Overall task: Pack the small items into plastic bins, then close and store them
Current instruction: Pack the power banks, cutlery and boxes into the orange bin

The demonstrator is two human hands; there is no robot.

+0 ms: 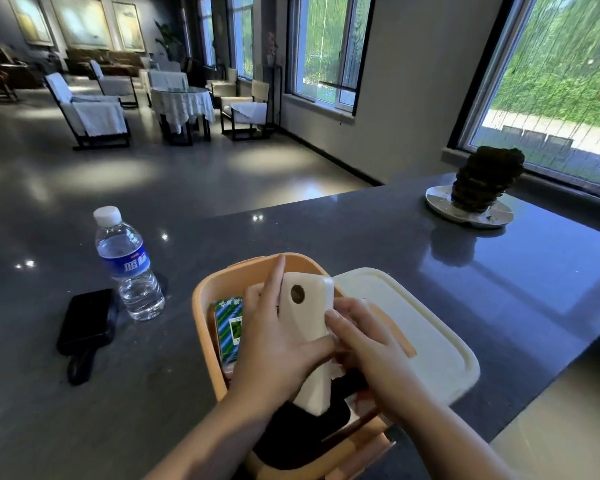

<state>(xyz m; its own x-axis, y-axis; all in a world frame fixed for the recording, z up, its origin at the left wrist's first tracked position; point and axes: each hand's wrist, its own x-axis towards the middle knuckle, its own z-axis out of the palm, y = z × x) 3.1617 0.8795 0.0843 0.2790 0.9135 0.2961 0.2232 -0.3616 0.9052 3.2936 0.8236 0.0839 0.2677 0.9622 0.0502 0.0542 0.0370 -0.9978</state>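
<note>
An orange plastic bin (205, 299) stands open on the dark counter in front of me. Inside it a green and blue packet (230, 327) stands on edge at the left, and something black (302, 434) lies at the near end. Over the bin both hands hold a cream flat block with a round hole (307, 317). My left hand (274, 344) grips its left side, index finger stretched along the edge. My right hand (364, 341) holds its right edge with the fingertips. The bin's cream lid (423, 327) lies flat just right of the bin.
A water bottle (127, 265) stands left of the bin, with a black case (85, 320) and its cord beside it. A dark plant on a white saucer (478, 188) sits far right on the counter (326, 230). Counter edge runs along the right.
</note>
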